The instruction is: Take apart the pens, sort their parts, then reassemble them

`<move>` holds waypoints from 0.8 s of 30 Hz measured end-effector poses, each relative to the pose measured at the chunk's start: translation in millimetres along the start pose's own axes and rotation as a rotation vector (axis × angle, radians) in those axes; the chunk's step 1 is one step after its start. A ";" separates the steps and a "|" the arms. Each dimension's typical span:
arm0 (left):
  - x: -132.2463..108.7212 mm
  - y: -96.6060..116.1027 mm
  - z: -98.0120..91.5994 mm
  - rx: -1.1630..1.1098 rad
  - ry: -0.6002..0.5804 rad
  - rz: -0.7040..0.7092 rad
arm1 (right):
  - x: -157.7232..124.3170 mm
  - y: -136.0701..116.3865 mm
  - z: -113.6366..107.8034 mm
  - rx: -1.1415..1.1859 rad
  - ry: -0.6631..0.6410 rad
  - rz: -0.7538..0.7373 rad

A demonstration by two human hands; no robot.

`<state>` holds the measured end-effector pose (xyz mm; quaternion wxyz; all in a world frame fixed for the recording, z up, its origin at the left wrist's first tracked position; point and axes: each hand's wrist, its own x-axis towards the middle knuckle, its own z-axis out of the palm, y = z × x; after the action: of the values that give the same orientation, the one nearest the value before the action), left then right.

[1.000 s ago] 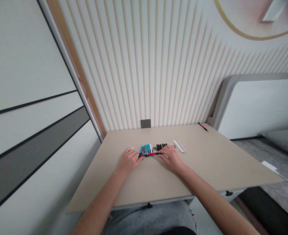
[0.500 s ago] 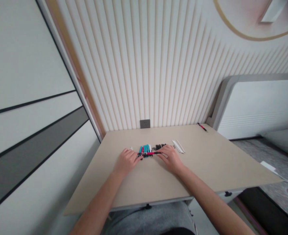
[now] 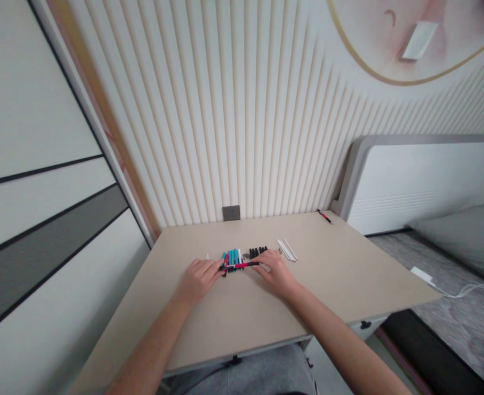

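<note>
A red and black pen (image 3: 245, 265) lies crosswise between my two hands, just above the table. My left hand (image 3: 196, 280) pinches its left end, and my right hand (image 3: 275, 272) has its fingers closed on the black right end. Behind the pen is a row of short barrels (image 3: 232, 255) in blue, red and white, partly covered by it. Several black pen parts (image 3: 258, 251) are lined up beyond my right fingers, with small grey pieces (image 3: 246, 256) beside them. White thin sticks, like refills (image 3: 287, 250), lie to the right of that hand.
A red and black pen (image 3: 325, 216) rests near the back right corner of the beige table (image 3: 324, 263). A dark wall socket (image 3: 231, 213) is behind the table. To the right are a bed with a pale headboard (image 3: 415, 181) and a white cable (image 3: 464, 291).
The camera view has shifted, so the table and hands appear further left. Both hands still hold the pen, which now tilts slightly, its left end a little lower in view.
</note>
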<state>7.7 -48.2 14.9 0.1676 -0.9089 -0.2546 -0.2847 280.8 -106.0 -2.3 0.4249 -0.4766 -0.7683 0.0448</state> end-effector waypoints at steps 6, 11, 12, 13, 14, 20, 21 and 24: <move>-0.7 -1.7 -0.6 -0.004 0.022 0.066 | -7.7 -16.8 -8.8 -0.036 -0.155 -0.042; 3.2 5.3 0.9 -0.050 0.031 0.013 | -9.2 -17.5 -26.8 -0.142 -0.263 -0.111; 3.6 6.4 2.1 -0.057 0.044 -0.029 | -6.9 -11.0 -33.3 -0.172 -0.256 -0.109; 3.6 6.8 3.6 -0.065 0.068 -0.063 | -3.8 -1.0 -41.2 -0.206 -0.237 -0.097; 3.1 6.5 5.2 -0.077 0.081 -0.094 | 0.0 12.8 -50.7 -0.248 -0.209 -0.067; -2.7 0.2 11.0 -0.170 0.081 -0.177 | 19.9 144.8 -126.0 -0.517 0.059 0.406; -2.9 0.1 11.0 -0.180 0.082 -0.183 | 20.6 166.4 -137.0 -0.577 0.067 0.528; -2.5 0.8 10.8 -0.208 0.075 -0.191 | 20.5 215.7 -157.5 -0.705 0.022 0.782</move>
<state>11.1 -44.9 4.9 0.0542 -0.8816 -0.3028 -0.3580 536.3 -26.3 8.0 0.1984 -0.8421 -0.4972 -0.0659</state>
